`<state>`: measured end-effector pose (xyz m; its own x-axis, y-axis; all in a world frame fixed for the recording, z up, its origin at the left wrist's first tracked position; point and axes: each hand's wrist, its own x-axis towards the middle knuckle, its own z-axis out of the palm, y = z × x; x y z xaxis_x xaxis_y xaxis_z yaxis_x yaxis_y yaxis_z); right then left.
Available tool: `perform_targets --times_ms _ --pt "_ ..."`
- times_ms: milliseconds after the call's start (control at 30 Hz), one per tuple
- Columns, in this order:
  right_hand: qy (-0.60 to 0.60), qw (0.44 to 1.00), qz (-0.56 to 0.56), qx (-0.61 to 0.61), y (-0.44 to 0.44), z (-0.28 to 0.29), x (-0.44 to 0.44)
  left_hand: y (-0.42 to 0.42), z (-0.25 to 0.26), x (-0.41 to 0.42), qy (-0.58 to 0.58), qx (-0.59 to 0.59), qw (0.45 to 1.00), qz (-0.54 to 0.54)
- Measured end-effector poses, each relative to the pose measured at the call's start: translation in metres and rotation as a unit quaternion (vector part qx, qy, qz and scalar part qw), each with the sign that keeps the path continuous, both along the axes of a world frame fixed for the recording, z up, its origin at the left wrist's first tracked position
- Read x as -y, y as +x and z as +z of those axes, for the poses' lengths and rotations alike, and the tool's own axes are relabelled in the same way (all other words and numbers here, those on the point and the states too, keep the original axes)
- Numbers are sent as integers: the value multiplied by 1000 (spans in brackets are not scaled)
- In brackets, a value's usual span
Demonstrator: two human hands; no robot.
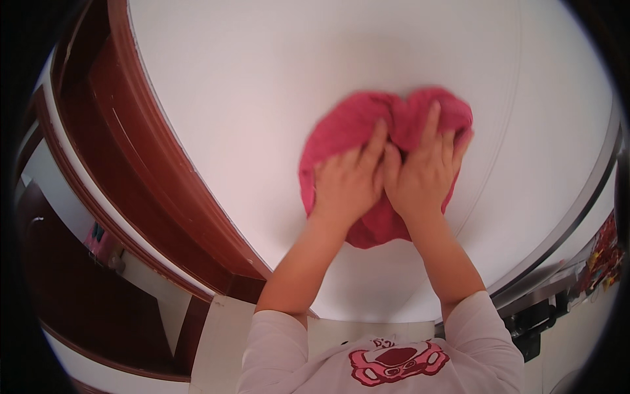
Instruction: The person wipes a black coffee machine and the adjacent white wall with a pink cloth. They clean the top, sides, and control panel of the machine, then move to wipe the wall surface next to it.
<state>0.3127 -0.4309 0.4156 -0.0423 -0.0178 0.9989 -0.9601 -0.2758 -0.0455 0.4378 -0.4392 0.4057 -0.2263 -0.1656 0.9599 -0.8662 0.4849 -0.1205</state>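
Note:
A pink cloth (344,113) lies spread and creased against a white wall (246,98) in front of me. My left hand (349,180) presses flat on the cloth's left half, fingers somewhat spread. Beside it, my right hand (425,170) holds down the right half, with its index finger stretched upward. The two thumbs are close together near the middle of the cloth. The cloth's lower edge hangs below both palms, between my wrists. Some of the finger outlines are slightly blurred.
To the left runs a dark red wooden door frame (167,197), and a dark door (98,295) shows beyond it. A dark metallic edge (571,236) curves along the right. Black objects (531,320) and a colourful decoration (603,256) are at the lower right.

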Motion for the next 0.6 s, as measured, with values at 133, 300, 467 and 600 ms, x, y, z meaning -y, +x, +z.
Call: perform_targets --times_ms 133,300,467,600 --pt "-42 995 35 -79 52 45 8 44 23 23 -94 -96 989 62" --pt "24 933 145 -328 105 -4 6 108 -81 32 -85 -159 963 199" --pt "130 897 216 -362 84 -89 -2 79 -176 -8 186 -208 960 19" --pt "142 930 217 -261 66 -72 -13 89 -154 5 38 -159 985 60"
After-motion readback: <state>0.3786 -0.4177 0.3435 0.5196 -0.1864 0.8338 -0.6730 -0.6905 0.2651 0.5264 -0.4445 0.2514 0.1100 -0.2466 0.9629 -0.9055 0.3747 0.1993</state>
